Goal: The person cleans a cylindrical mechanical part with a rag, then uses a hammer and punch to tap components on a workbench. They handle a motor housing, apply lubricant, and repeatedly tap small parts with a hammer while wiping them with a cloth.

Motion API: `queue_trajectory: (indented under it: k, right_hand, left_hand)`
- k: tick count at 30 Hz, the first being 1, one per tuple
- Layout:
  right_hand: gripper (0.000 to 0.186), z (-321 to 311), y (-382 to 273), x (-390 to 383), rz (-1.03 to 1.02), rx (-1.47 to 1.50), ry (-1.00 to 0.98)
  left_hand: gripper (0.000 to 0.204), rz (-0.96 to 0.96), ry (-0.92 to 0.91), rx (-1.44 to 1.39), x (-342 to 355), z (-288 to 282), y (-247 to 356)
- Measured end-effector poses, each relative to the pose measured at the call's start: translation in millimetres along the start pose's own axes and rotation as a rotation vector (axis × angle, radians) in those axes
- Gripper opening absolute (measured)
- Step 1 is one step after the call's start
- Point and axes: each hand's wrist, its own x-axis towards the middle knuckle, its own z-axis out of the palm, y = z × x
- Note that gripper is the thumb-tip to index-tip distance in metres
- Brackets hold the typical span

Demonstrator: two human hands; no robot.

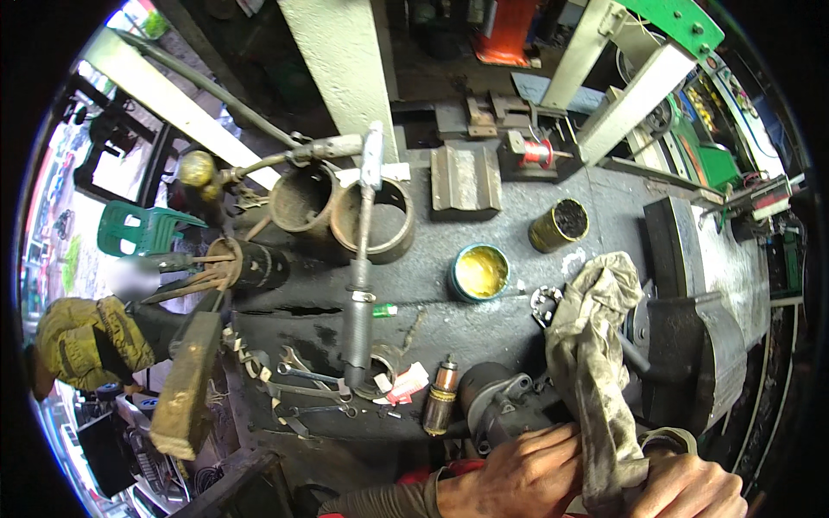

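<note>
At the lower right, my left hand [527, 470] has its fingers curled beside a stained pale cloth [591, 328], what they hold hidden. My right hand [682, 488] grips the cloth's lower end, the rest of which lies up across the bench. Just beyond my left hand is a dark cylindrical metal housing [484, 397] with a lug. A brass-and-steel cylindrical part [440, 397] stands or lies left of it. Near the cloth are a small bearing-like ring [544, 302], an open teal can [479, 272] of yellow grease and a yellow can [557, 224] of dark material.
Wrenches [311, 380], steel cylinders [371, 233] and a long tool bar [358, 337] occupy the bench's left and middle. Heavy steel blocks [691, 345] line the right; a V-block [465, 181] is at the back. A person in yellow patterned fabric [86, 341] is at left, near a green chair [138, 224].
</note>
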Motion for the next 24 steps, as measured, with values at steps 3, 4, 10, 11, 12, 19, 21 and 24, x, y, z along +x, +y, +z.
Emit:
queue_trajectory:
  k: [3,4,10,11,12,19,21,24]
  right_hand:
    - [0.044,7,-6,-2,0.006,-0.14,0.125]
    - [0.045,12,-12,-2,-0.017,-0.197,0.142]
    - [0.046,19,-48,-14,0.234,-0.385,0.17]
    - [0.044,21,-54,-15,0.326,-0.308,0.25]
    - [0.044,20,-61,-15,0.4,-0.25,0.243]
    - [0.045,31,-71,-7,0.221,0.111,0.371]
    - [0.046,39,-64,-12,0.289,0.061,0.34]
    - [0.044,45,-53,-21,0.333,0.113,0.331]
  left_hand:
    - [0.02,-0.064,-0.042,-0.101,-1,-1,-3]
    - [0.021,-0.026,-0.058,-0.051,-1,-2,-3]
    - [0.019,-0.083,-0.047,-0.103,13,-15,13]
    - [0.016,-0.199,-0.148,-0.169,16,-25,16]
    - [0.015,-0.347,-0.237,-0.219,20,-34,21]
    - [0.025,-0.222,-0.375,-0.227,29,-71,58]
    - [0.027,-0.266,-0.406,-0.15,20,-80,66]
    - [0.028,-0.311,-0.366,-0.13,5,-81,66]
